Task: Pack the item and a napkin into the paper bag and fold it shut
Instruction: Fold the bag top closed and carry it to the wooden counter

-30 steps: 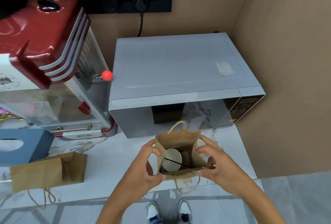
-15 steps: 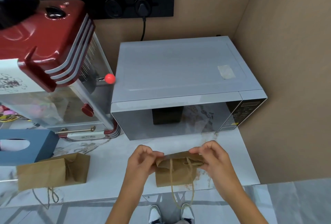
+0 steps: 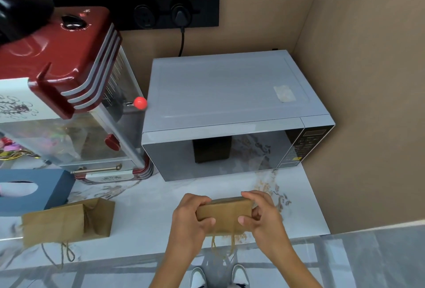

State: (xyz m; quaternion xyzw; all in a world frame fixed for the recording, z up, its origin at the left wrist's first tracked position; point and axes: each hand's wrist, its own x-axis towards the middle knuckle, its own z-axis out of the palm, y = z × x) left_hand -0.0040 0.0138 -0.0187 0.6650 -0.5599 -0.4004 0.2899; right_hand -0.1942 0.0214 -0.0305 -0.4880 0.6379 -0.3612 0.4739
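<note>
Paper bag [image 3: 224, 215] on the counter [image 3: 147, 214], top folded over, both hands [image 3: 190, 215] [image 3: 262, 215] pinching its ends; a loose pinch could let the fold spring open.

Brown kraft paper bag [image 3: 224, 213], plain, tan twine handles. White marble-patterned counter [image 3: 147, 209], grey and gold veining. Silver-grey box microwave [image 3: 225, 94], black control panel. Glossy red popcorn machine [image 3: 57, 57] with white stripes. Blue tissue box [image 3: 34, 191]. Beige walls.
</note>
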